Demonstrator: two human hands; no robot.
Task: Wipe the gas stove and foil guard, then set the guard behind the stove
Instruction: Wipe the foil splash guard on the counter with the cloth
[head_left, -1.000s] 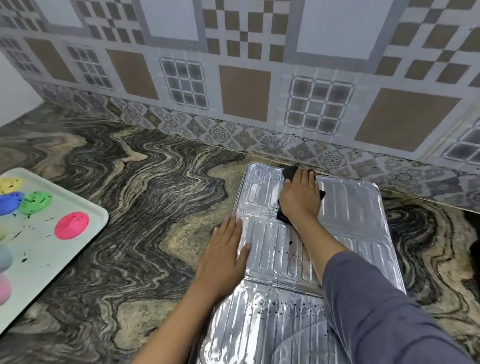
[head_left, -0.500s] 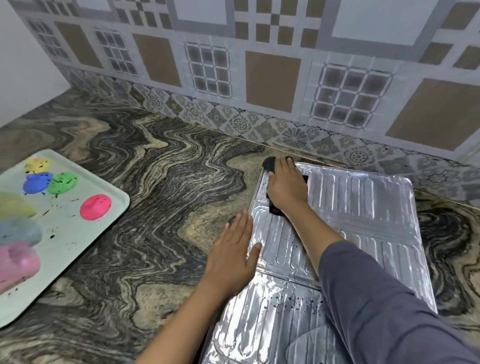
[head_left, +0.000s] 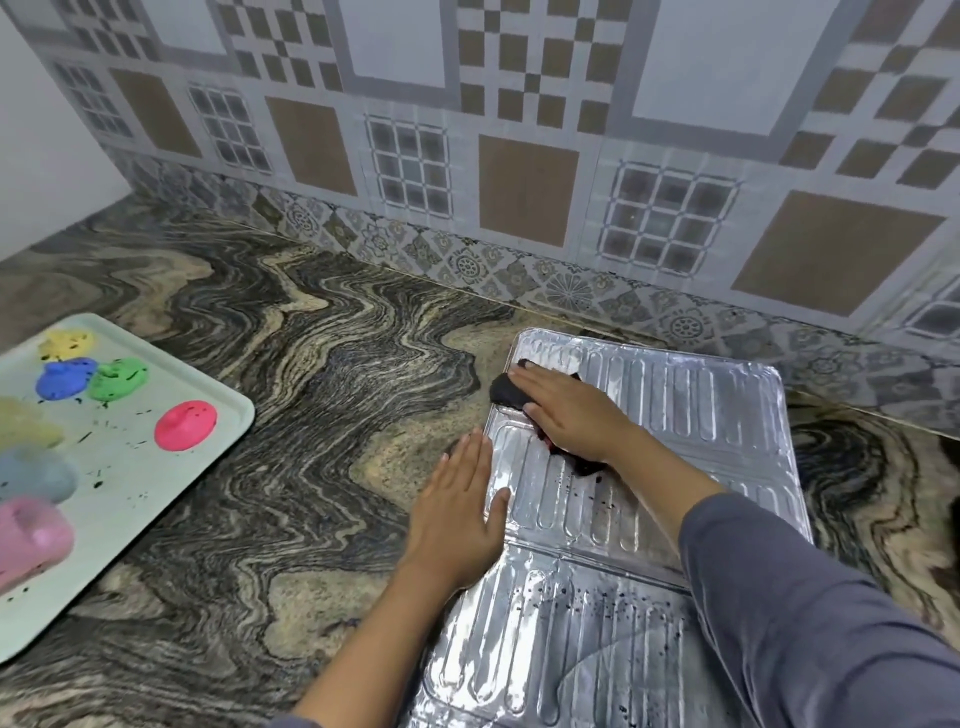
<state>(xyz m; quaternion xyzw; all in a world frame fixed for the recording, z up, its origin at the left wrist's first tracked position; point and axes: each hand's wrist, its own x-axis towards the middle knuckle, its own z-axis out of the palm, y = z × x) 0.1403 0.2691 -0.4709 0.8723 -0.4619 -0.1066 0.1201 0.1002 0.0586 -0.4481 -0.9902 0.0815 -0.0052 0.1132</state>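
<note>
The ribbed silver foil guard (head_left: 706, 415) lies flat on the marbled counter, its far edge close to the tiled wall. Black specks dot its nearer panels. My right hand (head_left: 569, 410) presses a dark cloth (head_left: 506, 391) flat on the guard's far left corner; the cloth sticks out past my fingertips and under my wrist. My left hand (head_left: 460, 512) lies flat with fingers together on the guard's left edge, half on the counter, holding nothing. No gas stove is in view.
A pale green tray (head_left: 218, 457) with several coloured blobs and black specks sits on the counter at the left. The patterned tiled wall (head_left: 519, 156) runs along the back. Bare marbled counter (head_left: 311, 441) separates tray and guard.
My right hand has slid the cloth leftward and a little nearer across the guard's far panel, reaching its left edge. The left hand stayed on the guard's left edge. The camera turned slightly.
</note>
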